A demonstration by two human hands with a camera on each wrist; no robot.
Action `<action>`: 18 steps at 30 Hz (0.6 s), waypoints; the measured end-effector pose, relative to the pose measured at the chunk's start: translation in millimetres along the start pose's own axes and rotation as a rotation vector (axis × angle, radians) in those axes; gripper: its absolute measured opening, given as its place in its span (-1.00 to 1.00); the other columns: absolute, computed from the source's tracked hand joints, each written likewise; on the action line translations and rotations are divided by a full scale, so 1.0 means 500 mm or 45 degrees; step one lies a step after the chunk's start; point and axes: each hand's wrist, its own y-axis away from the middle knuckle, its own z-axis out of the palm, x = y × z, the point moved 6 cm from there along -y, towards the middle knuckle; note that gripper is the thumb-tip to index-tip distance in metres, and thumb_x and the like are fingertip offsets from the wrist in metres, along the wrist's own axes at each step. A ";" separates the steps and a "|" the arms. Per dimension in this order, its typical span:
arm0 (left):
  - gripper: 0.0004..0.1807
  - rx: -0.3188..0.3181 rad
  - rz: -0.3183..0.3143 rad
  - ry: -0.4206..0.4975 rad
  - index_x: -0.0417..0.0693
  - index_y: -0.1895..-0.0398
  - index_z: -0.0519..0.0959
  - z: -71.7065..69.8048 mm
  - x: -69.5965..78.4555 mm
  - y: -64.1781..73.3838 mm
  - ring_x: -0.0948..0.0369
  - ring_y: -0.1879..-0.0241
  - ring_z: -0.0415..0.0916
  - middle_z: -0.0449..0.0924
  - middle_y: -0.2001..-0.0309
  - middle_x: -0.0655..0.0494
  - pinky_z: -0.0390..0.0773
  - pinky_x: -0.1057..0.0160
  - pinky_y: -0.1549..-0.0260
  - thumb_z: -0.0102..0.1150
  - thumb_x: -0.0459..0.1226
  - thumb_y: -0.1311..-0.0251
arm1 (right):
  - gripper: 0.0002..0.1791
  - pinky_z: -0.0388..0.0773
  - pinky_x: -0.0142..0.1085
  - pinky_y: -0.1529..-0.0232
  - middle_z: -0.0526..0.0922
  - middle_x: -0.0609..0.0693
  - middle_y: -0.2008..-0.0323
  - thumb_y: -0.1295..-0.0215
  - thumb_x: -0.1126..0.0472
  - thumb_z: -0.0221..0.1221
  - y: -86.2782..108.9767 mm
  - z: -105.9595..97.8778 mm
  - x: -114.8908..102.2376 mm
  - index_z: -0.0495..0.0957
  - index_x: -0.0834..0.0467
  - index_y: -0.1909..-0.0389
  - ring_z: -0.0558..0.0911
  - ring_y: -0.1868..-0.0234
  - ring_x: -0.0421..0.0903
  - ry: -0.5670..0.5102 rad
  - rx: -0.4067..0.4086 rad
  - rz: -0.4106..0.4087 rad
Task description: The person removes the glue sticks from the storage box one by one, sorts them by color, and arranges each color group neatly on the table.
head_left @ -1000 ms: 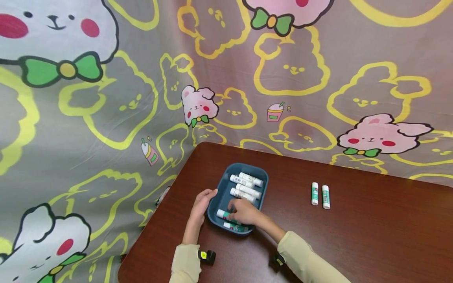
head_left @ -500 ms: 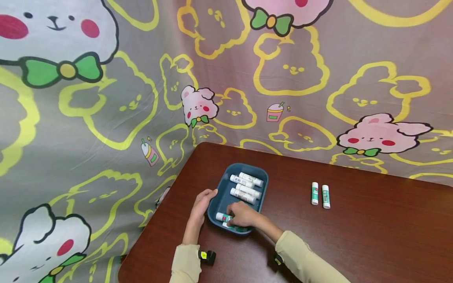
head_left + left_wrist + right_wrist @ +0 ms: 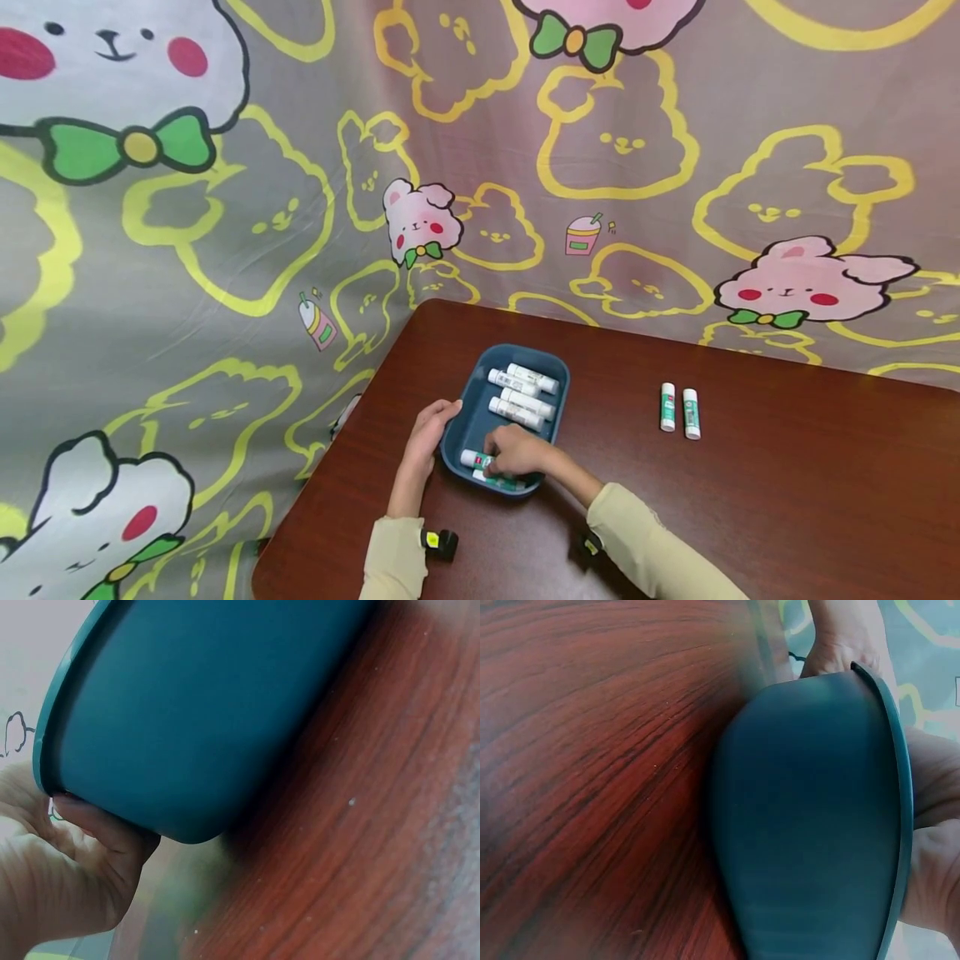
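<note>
A blue plastic bin [image 3: 468,433] stands on the table, with several glue sticks lying in it. My left hand [image 3: 429,427] holds the bin by its left rim; in the left wrist view, the curled fingers press against its outer wall. Inside the near end, my right hand [image 3: 519,450] pinches a green-labelled glue stick [image 3: 472,459], whose white cap end shows beyond the fingers. Another green-labelled glue stick [image 3: 498,481] lies just nearer to me, partly covered by the hand. White-looking glue sticks [image 3: 527,403] lie side by side at the far end. In the right wrist view, the bin's wall hides the fingers.
Two green-and-white glue sticks [image 3: 667,407] lie parallel on the brown table [image 3: 787,467], right of the bin. A patterned cloth [image 3: 637,150] hangs behind and to the left of the table.
My right hand has lowered slightly and closed its fingers on the glue stick, which has shifted a little toward the nearer one. The left hand stays on the rim.
</note>
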 end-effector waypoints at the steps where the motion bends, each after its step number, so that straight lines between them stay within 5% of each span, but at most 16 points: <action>1: -0.67 -0.009 -0.001 -0.003 -0.32 0.37 0.53 0.001 0.003 0.002 0.21 0.48 0.40 0.42 0.54 0.13 0.38 0.26 0.43 0.16 -0.20 -0.47 | -0.83 0.49 -0.36 0.36 0.60 -0.12 0.51 -0.06 0.29 0.47 0.001 -0.001 -0.001 0.66 0.23 0.41 0.47 0.47 -0.28 -0.003 0.003 -0.001; 8: -0.67 -0.041 -0.007 -0.019 -0.47 0.31 0.50 0.005 0.020 0.009 0.15 0.47 0.42 0.43 0.53 0.04 0.41 0.23 0.42 0.12 -0.28 -0.48 | -0.83 0.46 -0.37 0.38 0.56 -0.15 0.55 -0.07 0.29 0.47 0.002 -0.001 0.003 0.65 0.23 0.40 0.46 0.49 -0.29 -0.022 0.023 0.017; 18: -0.69 0.019 0.007 -0.017 -0.27 0.33 0.57 0.002 -0.007 0.000 0.20 0.46 0.44 0.48 0.50 0.10 0.41 0.27 0.44 0.18 -0.16 -0.46 | -0.82 0.36 -0.37 0.40 0.45 -0.21 0.60 -0.07 0.33 0.46 0.005 -0.027 0.011 0.61 0.21 0.41 0.37 0.51 -0.30 -0.081 0.151 -0.047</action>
